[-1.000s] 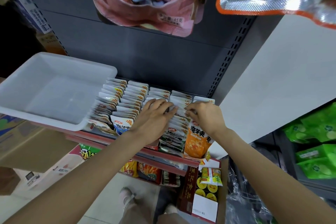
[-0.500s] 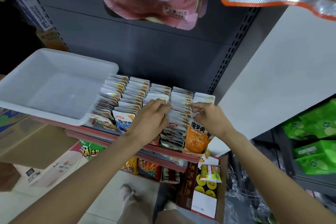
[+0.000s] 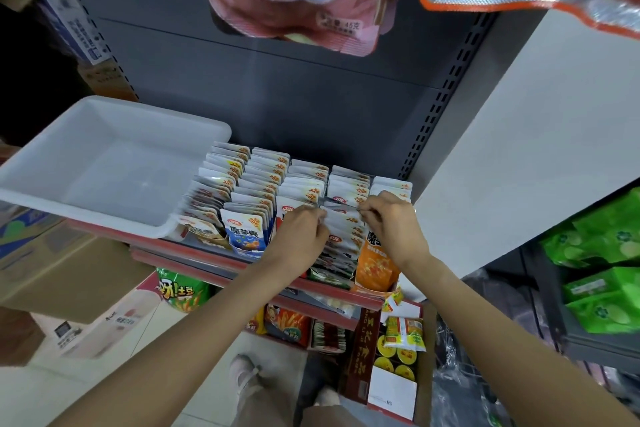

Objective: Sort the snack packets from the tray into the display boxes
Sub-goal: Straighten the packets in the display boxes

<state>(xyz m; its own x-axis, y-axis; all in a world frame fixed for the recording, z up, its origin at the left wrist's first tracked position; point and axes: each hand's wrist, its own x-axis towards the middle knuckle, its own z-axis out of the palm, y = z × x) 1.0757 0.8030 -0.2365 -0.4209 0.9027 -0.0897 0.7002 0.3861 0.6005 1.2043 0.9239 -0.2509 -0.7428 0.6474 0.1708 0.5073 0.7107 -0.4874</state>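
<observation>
snack packets point(image 3: 343, 218): white tops, upright rows | left hand point(image 3: 299, 236), right hand point(image 3: 391, 222): fingers apparently pinching one packet's edges | tray point(image 3: 104, 135): white

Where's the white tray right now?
Head view, left side: the tray sits on the red shelf, its right rim overlapping the leftmost packet row.

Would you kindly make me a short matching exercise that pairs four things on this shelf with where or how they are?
Things:
1. white tray
2. orange packet
3. blue packet
4. left hand

Places or states:
A. front of the rightmost row
B. far left of the shelf, no packets inside
C. fingers on a packet in the fourth row, facing the right hand
D. front of the second row from the left

Pairs: 1-B, 2-A, 3-D, 4-C
</observation>
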